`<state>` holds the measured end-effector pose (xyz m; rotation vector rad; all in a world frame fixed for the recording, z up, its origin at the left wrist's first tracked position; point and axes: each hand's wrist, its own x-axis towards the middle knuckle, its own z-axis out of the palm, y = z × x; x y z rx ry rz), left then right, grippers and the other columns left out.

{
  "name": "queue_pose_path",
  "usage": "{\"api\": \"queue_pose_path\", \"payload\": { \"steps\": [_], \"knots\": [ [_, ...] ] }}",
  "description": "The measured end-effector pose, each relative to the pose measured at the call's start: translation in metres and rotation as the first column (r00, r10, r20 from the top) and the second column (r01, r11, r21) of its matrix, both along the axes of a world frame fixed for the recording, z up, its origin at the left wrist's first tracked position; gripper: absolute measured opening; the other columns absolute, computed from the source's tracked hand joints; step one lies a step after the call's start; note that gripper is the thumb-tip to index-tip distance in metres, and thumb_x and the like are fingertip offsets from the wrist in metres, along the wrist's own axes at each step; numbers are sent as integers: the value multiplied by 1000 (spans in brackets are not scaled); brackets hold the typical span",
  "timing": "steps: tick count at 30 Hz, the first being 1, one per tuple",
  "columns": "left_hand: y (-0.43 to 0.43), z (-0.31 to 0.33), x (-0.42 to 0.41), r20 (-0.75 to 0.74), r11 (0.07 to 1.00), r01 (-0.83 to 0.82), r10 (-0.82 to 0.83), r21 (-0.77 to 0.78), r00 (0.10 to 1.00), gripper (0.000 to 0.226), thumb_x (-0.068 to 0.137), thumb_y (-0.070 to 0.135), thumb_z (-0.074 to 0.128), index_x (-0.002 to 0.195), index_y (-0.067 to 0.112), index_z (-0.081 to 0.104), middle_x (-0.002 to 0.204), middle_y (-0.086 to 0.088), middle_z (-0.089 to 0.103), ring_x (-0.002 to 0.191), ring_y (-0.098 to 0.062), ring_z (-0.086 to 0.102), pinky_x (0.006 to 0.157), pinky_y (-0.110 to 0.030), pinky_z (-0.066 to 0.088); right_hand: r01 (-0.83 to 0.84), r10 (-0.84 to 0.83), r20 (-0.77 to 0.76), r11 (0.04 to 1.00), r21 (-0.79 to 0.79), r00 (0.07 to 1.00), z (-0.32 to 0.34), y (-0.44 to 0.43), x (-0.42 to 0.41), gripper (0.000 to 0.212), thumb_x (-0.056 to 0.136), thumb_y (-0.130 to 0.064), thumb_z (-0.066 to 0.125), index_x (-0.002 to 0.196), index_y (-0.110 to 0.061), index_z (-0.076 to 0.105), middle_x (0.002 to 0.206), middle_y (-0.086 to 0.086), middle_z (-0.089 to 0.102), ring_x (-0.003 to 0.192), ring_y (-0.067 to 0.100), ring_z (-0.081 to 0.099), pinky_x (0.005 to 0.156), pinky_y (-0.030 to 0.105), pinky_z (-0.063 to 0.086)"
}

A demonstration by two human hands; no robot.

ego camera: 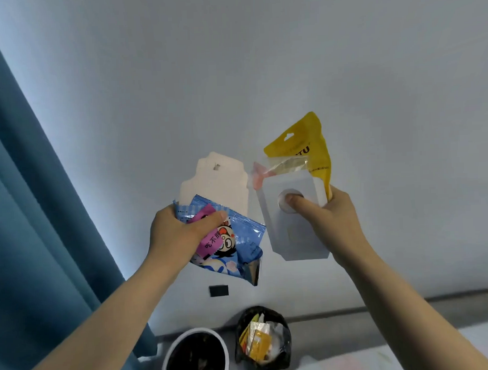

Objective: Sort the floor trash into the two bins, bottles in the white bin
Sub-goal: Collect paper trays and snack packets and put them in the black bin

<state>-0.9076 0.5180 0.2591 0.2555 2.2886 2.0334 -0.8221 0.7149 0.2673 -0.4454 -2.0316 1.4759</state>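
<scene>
In the head view both arms reach up toward the middle of the frame, in front of a pale wall [233, 74]. The left hand [178, 234] sits just left of centre. Its fingers are curled round a bunch of blue snack wrappers [239, 240] printed with a cartoon face, and the thumb lies across a pink label on the top one. A flat white card [218, 183] stands up behind the wrappers in the same grip.

The right hand [332, 217], just right of centre, grips a white box [291, 238] with its thumb pressed into a round hole in the face. The other fingers are hidden behind the box. A yellow pouch [310, 138] and a clear wrapper [286, 165] stick up behind the box, held with it.

At the bottom centre, on the floor [367, 355], stand the two bins. The white bin [171, 350] is dark inside and its contents cannot be made out. Just to its right, the black bin [286, 349] holds yellow and silvery wrappers.

A blue curtain [31, 220] fills the left edge.
</scene>
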Motion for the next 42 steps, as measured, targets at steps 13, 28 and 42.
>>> {"api": "queue_pose_path", "payload": {
  "steps": [13,28,42],
  "knots": [
    [52,-159,-83,297,981,20,39,-193,954,20,68,24,85,69,18,66,59,3,68,57,-15,65,47,-24,48,142,-61,445,978,-153,894,-161,55,-74,15,76,-25,77,72,-12,69,68,1,69,65,20,64,60,33,51],
    [69,-339,-163,552,878,254,14,-406,834,18,69,24,84,68,17,67,69,-2,71,69,-22,69,67,-40,57,309,-76,808,942,-134,584,-351,65,-121,26,84,-23,66,102,-13,49,88,-2,58,75,13,55,58,29,43],
    [123,-529,-160,622,665,442,43,-602,782,29,74,42,75,68,18,59,67,-1,65,61,-19,63,56,-31,50,269,46,887,945,-189,459,-532,115,-125,21,97,-25,52,108,-12,40,96,2,50,81,18,49,57,27,36]
  ]
}}
